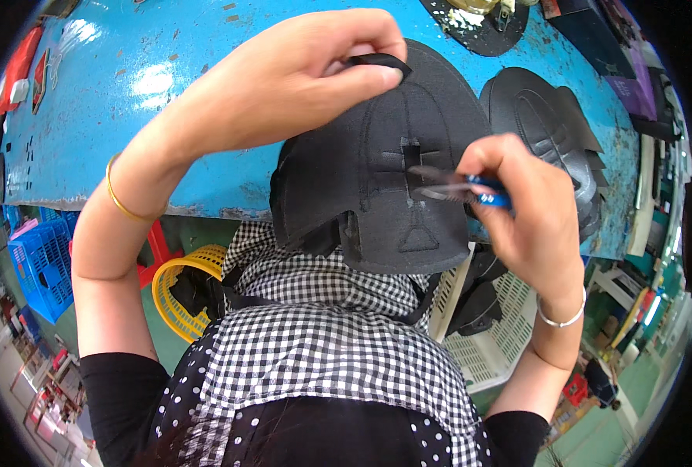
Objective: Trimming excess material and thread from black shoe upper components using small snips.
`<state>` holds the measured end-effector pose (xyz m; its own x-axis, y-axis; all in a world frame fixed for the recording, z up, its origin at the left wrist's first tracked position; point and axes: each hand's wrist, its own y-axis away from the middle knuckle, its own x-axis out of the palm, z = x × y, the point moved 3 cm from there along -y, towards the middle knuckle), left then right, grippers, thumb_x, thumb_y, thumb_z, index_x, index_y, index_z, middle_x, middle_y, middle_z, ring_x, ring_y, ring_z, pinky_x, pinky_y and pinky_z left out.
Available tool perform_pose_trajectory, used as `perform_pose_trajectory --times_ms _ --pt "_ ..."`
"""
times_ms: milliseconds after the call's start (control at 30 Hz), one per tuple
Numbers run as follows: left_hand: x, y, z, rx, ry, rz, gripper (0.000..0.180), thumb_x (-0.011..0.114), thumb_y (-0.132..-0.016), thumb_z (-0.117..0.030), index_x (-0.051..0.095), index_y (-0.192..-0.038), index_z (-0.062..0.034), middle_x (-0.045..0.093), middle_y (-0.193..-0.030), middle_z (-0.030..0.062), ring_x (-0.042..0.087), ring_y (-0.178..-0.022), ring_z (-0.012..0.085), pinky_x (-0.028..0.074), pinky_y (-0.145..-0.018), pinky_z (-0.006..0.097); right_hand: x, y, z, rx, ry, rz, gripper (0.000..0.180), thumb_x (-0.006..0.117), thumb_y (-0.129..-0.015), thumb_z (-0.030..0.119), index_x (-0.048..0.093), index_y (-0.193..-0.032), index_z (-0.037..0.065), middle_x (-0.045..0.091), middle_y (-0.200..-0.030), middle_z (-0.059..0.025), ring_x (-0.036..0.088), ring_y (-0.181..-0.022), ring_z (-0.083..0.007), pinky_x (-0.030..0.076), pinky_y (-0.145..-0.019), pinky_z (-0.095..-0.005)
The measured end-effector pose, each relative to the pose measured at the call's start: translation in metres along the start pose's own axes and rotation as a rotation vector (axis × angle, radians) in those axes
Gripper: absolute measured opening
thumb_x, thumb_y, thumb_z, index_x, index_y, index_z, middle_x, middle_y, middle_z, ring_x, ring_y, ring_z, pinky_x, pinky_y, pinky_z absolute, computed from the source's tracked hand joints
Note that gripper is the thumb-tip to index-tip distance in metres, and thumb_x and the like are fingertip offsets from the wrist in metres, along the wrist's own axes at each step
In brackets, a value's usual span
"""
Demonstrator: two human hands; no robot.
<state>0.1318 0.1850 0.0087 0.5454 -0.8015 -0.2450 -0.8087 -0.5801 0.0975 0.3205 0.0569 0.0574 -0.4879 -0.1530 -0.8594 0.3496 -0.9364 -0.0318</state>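
My left hand (299,74) pinches the top edge of a black, dome-shaped stitched fabric piece (377,171) and holds it up over the edge of the blue table (128,93). My right hand (525,210) grips small blue-handled scissors (459,189) with the blades pointed at a small rectangular slot in the middle of the black piece. A black triangle patch sits near the piece's lower edge. A gold bangle is on my left wrist, a silver one on my right.
A stack of similar black pieces (552,128) lies on the table to the right. A yellow basket (179,292), a blue crate (38,265) and a white crate (494,335) stand below the table. A black-and-white checked apron (323,350) covers my front.
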Motion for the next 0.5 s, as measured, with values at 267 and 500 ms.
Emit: perform_pose_trajectory --times_ms 267,500 --pt "0.001 0.05 0.005 0.024 0.288 -0.173 0.013 0.064 -0.09 -0.011 0.057 -0.098 -0.0051 0.049 -0.085 -0.0072 0.041 -0.076 0.0007 0.031 -0.066 0.018 0.031 0.008 0.024 -0.028 0.327 0.072 0.032 0.069 -0.078 0.001 0.062 -0.11 0.002 0.07 -0.121 -0.0124 0.072 -0.072 -0.0212 0.057 -0.06 -0.0309" --pt "0.011 0.072 0.005 0.218 0.373 -0.285 0.012 0.066 -0.091 0.0 0.06 -0.101 0.0008 0.059 -0.087 -0.0031 0.05 -0.076 0.0005 0.039 -0.066 0.016 0.033 -0.005 0.021 -0.076 0.458 0.153 0.027 0.075 -0.08 0.01 0.062 -0.102 0.003 0.072 -0.115 -0.0148 0.072 -0.071 -0.0238 0.056 -0.058 -0.0321"
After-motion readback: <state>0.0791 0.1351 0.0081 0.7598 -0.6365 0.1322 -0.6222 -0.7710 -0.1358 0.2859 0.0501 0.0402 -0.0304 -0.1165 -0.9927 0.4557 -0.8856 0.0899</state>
